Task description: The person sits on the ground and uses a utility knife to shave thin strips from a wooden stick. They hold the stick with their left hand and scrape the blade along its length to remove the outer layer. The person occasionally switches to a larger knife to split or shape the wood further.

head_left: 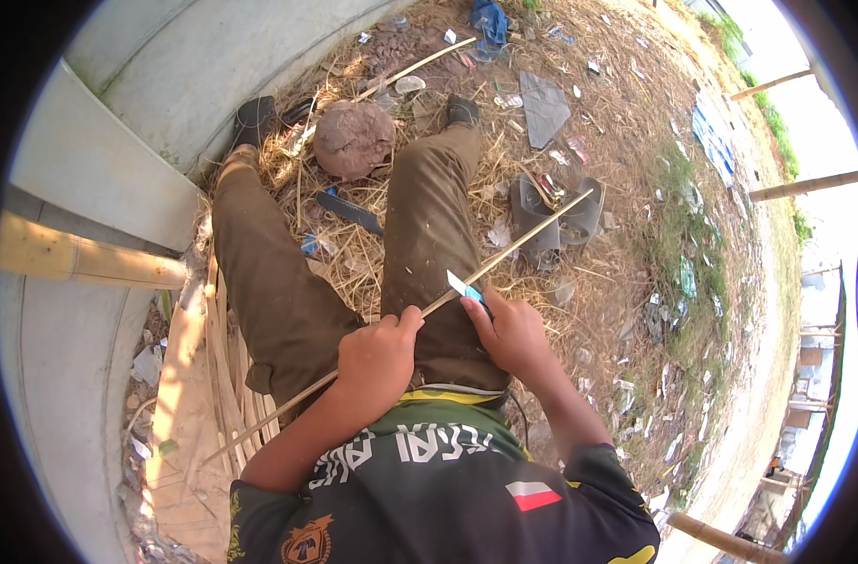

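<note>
A long, thin bamboo strip [543, 225] slants across my lap, from beside my left forearm up to the right over the sandals. My left hand [380, 355] is closed around the strip above my thighs. To its right, my right hand [511, 331] grips a blue utility knife [473, 295], its thumb along the handle. The knife's pale blade lies over the strip, just beyond my left fingers. Whether the blade cuts into the strip cannot be seen. My legs stretch out on either side of a brown rounded lump [354, 141].
Between my legs lies a dark flat blade-like piece [351, 211]. Grey sandals [539, 226] sit right of my leg. Split bamboo strips [224, 395] lie at my left, near the concrete wall [109, 179] and a thick bamboo pole [90, 256]. Straw and litter cover the ground.
</note>
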Tool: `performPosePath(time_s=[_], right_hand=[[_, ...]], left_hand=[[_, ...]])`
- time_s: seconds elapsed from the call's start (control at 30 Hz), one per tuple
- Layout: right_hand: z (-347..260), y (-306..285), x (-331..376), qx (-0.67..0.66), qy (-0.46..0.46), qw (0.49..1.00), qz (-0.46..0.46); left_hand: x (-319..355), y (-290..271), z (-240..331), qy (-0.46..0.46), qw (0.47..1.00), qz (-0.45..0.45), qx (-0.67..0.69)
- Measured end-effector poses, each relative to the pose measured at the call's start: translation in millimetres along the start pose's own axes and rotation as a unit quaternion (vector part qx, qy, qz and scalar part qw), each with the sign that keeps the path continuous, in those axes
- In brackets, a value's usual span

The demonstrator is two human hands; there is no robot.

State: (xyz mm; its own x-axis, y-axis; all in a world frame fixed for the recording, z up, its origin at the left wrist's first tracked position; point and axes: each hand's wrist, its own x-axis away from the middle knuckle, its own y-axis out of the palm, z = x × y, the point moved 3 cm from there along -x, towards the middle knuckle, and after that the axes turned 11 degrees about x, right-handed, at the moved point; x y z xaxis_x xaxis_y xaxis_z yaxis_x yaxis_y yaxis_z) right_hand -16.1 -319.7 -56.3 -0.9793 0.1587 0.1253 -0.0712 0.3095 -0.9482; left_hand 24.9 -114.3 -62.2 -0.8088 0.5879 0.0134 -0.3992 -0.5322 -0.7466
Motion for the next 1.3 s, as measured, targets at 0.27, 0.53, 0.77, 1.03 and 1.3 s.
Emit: performPosePath(time_s=[0.27,0.53,0.77,1.03,1.3], right_hand=[[2,8,7,0.035,-0.018,0.999,0.000],[126,3,-31,0.021,0.220,0.975,0.023],[15,-3,2,-0.050,0.036,0.998,-0.034],[11,16,5,-0.038,-0.018,0.999,-0.028],[-2,29,9,0.014,0.078,0.996,0.027]], left_hand=[[5,4,4,0.052,0.992,0.012,-0.118],[12,-7,18,0.077,0.976,0.037,-0.200],[9,3,14,0.033,0.990,-0.003,-0.135],[8,-1,15,0.023,0.993,-0.013,-0.114],[11,-1,16,0.018,0.991,-0.016,-0.130]])
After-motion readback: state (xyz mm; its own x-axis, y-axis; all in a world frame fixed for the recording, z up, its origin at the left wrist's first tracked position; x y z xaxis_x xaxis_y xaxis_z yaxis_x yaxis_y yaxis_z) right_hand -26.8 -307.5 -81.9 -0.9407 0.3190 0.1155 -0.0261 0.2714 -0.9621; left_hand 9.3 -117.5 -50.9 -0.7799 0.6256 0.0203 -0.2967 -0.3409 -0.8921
